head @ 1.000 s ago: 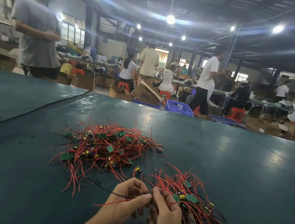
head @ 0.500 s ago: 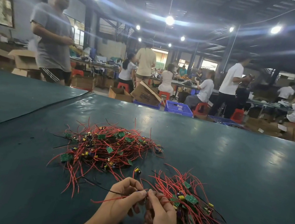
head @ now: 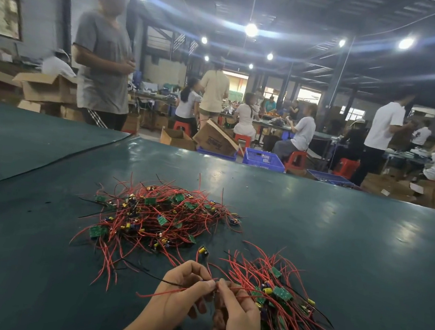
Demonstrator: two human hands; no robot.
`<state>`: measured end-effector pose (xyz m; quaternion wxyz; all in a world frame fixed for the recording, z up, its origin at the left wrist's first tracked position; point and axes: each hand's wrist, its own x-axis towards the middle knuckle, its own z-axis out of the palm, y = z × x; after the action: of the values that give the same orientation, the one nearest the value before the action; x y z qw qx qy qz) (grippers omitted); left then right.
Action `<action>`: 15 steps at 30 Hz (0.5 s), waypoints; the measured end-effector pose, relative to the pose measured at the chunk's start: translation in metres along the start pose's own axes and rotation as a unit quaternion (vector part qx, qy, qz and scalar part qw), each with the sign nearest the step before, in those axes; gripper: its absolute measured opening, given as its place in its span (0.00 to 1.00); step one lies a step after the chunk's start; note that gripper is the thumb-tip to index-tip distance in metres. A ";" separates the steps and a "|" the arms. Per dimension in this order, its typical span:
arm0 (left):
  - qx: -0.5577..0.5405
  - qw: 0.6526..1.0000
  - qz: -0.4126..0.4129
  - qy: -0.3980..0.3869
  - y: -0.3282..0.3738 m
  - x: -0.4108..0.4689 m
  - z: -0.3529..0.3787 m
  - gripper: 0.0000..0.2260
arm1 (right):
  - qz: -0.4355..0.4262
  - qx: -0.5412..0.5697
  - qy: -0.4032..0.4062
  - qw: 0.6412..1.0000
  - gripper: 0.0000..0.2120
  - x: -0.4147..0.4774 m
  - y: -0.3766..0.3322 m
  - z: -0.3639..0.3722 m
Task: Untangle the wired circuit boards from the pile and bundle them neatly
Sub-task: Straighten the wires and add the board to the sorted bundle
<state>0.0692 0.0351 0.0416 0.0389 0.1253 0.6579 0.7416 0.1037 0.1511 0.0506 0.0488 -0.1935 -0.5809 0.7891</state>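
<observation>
Head view, near edge of the tabletop (head: 339, 234), working outward.

**A:** Hands first. How do the fingers sit?

**B:** Left hand (head: 181, 294): thumb and forefinger closed in a pinch, remaining fingers curled under. Right hand (head: 236, 318): same, forefinger and thumb pressed together, the rest folded. The two sets of fingertips (head: 210, 283) meet tip to tip.

**A:** Pinching what?

**B:** One red wire (head: 156, 293). It trails out left below the left hand and runs right toward the bundle. A thin black wire (head: 143, 272) passes under the left hand too. Cannot tell whether that one is gripped.

**A:** Where is the work relative to the fingers?

**B:** The bundle (head: 289, 310) lies just right of the right hand, touching it, wires fanned toward the near right corner. One loose board (head: 202, 251) with a yellow part sits just beyond the fingertips. The pile (head: 160, 218) lies farther in, toward the tabletop's middle, left of the hands.

**A:** Counts?

**B:** Two hands, two heaps, one loose board between them. Boards inside each heap are too tangled to count.

**A:** Past the far edge?

**B:** Two blue crates (head: 263, 159), and a person in a grey shirt (head: 102, 68) standing at the far left.
</observation>
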 end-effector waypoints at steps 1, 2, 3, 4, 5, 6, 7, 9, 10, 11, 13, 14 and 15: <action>0.002 1.000 0.003 -0.002 -0.001 0.000 0.000 0.09 | -0.002 -0.002 -0.001 1.000 0.05 0.000 0.000 0.000; 0.005 1.000 0.004 -0.003 -0.001 0.001 0.000 0.07 | -0.005 -0.005 -0.002 1.000 0.05 0.001 0.000 0.000; 0.007 1.000 0.005 -0.003 -0.002 0.001 -0.001 0.05 | -0.009 -0.008 -0.004 1.000 0.05 0.001 0.000 0.000; 0.009 1.000 0.005 -0.003 -0.003 0.001 -0.001 0.02 | -0.014 -0.011 -0.004 1.000 0.05 0.001 0.000 0.000; 0.011 1.000 0.006 -0.003 -0.003 0.001 -0.001 0.01 | -0.019 -0.011 -0.003 1.000 0.05 0.001 0.000 0.001; 0.011 1.000 0.007 -0.005 -0.002 0.001 -0.001 0.01 | -0.025 -0.006 -0.002 1.000 0.05 0.001 0.000 0.001; 0.011 1.000 0.008 -0.008 -0.001 0.001 0.000 0.02 | -0.031 0.005 -0.002 0.999 0.05 0.000 0.000 0.001; 0.015 1.000 0.004 -0.010 0.000 0.000 0.000 0.03 | -0.037 0.021 -0.002 0.999 0.05 -0.001 0.001 0.000; 0.016 1.000 0.002 -0.010 0.000 0.000 0.000 0.03 | -0.040 0.017 -0.003 0.999 0.05 -0.001 0.001 0.000; 0.016 1.000 0.002 -0.008 -0.001 0.001 0.000 0.05 | -0.044 0.008 -0.005 0.999 0.05 0.000 0.002 -0.001; 0.020 1.000 0.006 -0.006 -0.001 0.001 -0.001 0.06 | -0.058 -0.010 -0.008 0.998 0.04 0.001 0.004 -0.001; 0.026 1.000 0.007 -0.005 0.000 0.001 0.000 0.06 | -0.068 -0.015 -0.008 0.998 0.04 0.002 0.005 -0.001; 0.032 0.999 0.006 -0.006 0.001 0.000 0.000 0.06 | -0.079 -0.020 -0.007 0.997 0.04 0.002 0.006 -0.001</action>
<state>0.0693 0.0354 0.0422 0.0341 0.1353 0.6804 0.7194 0.1029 0.1511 0.0441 0.1029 -0.1428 -0.6104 0.7723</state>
